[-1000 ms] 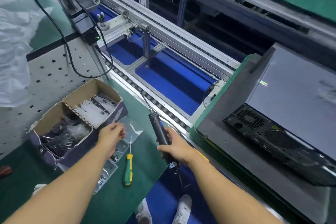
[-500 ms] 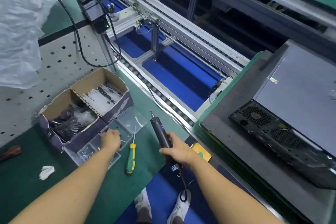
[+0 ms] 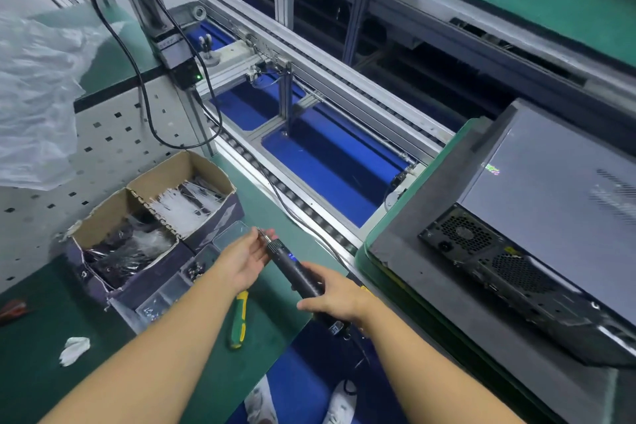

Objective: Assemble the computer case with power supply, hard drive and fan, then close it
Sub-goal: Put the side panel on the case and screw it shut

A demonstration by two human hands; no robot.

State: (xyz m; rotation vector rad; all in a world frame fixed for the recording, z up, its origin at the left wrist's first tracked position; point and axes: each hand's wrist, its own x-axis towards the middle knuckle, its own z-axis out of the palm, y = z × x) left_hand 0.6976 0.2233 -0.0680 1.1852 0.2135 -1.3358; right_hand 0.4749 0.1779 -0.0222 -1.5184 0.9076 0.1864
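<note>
Whatever sits at the bit is too small to see. My left hand (image 3: 246,255) pinches the tip, my right hand (image 3: 339,299) wraps the electric screwdriver (image 3: 298,275); the computer case (image 3: 547,237) lies closed at right.

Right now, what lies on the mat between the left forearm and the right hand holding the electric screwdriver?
In the head view, a manual screwdriver with a green and yellow handle lies there on the green mat, untouched by either hand.
</note>
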